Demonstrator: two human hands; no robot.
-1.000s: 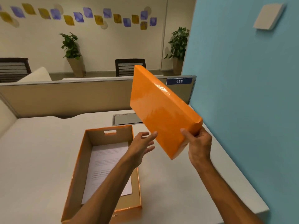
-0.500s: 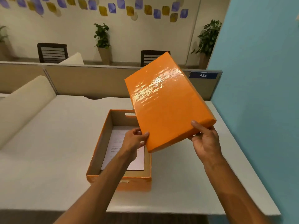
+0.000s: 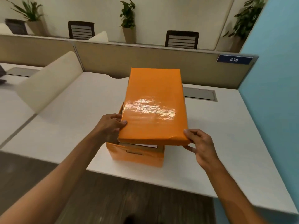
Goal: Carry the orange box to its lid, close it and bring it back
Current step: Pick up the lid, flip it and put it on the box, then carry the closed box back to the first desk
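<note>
One white bench (image 3: 210,159) carries the orange box (image 3: 137,155) near its front edge, backed by a beige partition (image 3: 145,62) and a blue wall (image 3: 275,78) at right. Both hands, left hand (image 3: 110,126) and right hand (image 3: 202,146), have fingers grasping the lid (image 3: 153,107), tilted just above the box.

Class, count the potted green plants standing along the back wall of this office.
3: one potted green plant at far left, one left of centre between the two dark chairs, one at far right beside the blue wall. Others may lie outside the frame.
</note>
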